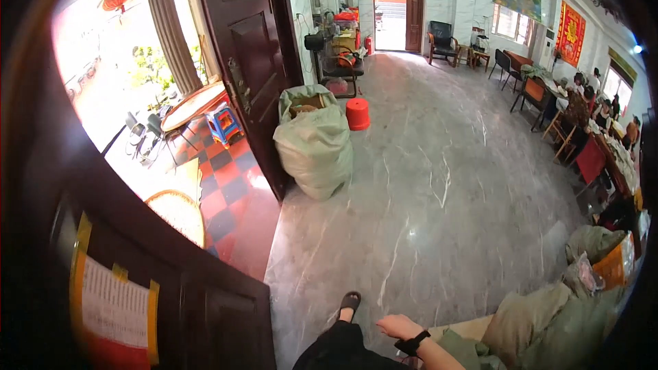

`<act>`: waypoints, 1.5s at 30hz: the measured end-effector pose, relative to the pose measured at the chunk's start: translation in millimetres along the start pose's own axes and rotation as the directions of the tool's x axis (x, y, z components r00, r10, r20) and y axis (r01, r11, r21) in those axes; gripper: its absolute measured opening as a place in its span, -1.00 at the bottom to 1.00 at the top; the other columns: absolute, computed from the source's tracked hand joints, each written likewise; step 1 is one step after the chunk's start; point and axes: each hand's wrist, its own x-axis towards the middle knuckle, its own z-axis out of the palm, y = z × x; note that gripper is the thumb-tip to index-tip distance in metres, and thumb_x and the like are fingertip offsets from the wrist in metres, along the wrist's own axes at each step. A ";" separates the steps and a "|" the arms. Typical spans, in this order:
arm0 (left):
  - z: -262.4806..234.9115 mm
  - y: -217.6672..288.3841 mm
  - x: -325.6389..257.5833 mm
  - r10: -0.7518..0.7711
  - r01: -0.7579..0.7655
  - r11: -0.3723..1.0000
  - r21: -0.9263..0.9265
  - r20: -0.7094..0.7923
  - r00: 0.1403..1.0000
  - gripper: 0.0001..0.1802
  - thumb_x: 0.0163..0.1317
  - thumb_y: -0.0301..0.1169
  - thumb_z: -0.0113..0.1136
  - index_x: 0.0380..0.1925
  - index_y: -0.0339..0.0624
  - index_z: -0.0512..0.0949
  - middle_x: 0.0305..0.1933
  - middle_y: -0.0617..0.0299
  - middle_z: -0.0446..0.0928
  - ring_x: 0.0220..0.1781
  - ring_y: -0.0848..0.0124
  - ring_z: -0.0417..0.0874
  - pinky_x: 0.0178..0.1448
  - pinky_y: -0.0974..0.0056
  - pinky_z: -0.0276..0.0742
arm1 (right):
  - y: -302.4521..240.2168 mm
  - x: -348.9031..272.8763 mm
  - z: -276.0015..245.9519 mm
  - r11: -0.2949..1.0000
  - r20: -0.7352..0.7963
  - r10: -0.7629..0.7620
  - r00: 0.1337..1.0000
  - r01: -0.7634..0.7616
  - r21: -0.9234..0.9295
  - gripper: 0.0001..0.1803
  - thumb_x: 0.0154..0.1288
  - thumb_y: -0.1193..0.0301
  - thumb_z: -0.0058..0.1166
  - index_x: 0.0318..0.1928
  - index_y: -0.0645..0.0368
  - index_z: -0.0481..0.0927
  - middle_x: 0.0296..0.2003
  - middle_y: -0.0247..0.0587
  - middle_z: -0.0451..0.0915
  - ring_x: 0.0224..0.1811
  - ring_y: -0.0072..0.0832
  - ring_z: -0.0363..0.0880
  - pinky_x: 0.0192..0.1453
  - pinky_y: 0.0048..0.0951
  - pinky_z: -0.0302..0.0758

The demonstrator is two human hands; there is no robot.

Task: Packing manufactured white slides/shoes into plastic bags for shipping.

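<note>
My right hand [397, 327] shows at the bottom edge, with a black band [412, 344] on its wrist. Its fingers lie flat and slightly apart, pointing left, and it holds nothing. It hovers or rests just right of my leg in black trousers [337, 349]; I cannot tell which. My foot in a black sandal [351, 301] is on the grey marble floor [425, 185]. Olive-green sacks [548, 318] lie close to the hand's right. My left hand is out of the picture.
A large pale green sack [312, 144] stands by the open dark wooden door [247, 62], with a red bucket [357, 114] behind it. A second door leaf carrying a paper sheet [113, 308] is at lower left. Several people sit at a long table [603, 130] on the right.
</note>
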 end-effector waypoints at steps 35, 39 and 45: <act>423.0 962.2 321.7 0.393 -0.563 0.710 0.422 0.426 0.815 -0.75 0.33 -0.40 0.22 -0.05 -0.27 0.62 -0.16 0.06 0.71 -0.18 0.40 0.74 -0.06 0.30 0.60 | 677.7 346.0 -597.4 0.856 -0.192 0.517 0.834 -0.511 0.084 -0.66 0.24 0.37 0.19 0.03 0.12 0.66 -0.10 0.03 0.68 0.01 0.01 0.62 0.07 -0.08 0.56; 496.7 1057.5 377.1 0.486 -0.704 0.603 0.375 0.528 0.697 -0.72 0.32 -0.36 0.19 -0.03 -0.25 0.60 -0.20 -0.05 0.69 -0.17 0.14 0.73 -0.08 0.16 0.60 | 753.1 385.1 -645.4 0.828 -0.070 0.556 0.828 -0.545 0.136 -0.62 0.24 0.34 0.20 0.09 0.09 0.64 -0.05 0.05 0.67 0.05 0.00 0.61 0.13 -0.09 0.55; 585.2 1212.5 440.0 0.484 -0.750 0.594 0.291 0.615 0.622 -0.68 0.35 -0.35 0.19 -0.01 -0.34 0.57 -0.12 -0.07 0.68 -0.09 0.03 0.72 -0.02 0.13 0.60 | 864.3 437.1 -753.3 0.757 0.040 0.630 0.776 -0.625 0.190 -0.60 0.26 0.32 0.19 0.11 0.07 0.63 0.02 0.04 0.65 0.10 0.01 0.59 0.19 -0.08 0.53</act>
